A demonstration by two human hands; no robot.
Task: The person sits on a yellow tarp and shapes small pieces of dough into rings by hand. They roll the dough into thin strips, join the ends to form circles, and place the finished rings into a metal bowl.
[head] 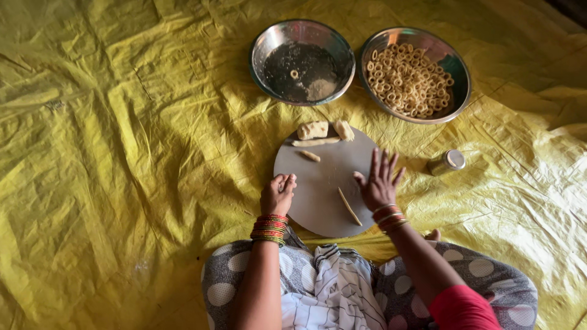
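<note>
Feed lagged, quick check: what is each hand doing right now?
Left hand: fingers curled shut; whether it holds anything cannot be told.
Right hand: open, flat on the round board, holding nothing.

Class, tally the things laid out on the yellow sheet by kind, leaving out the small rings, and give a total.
Steel bowls: 2
Round boards: 1
Dough pieces on the board: 5
Small steel tins: 1
Total: 9

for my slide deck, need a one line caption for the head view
Right hand flat on a round board beside a dough strip, left hand curled at its edge.
</note>
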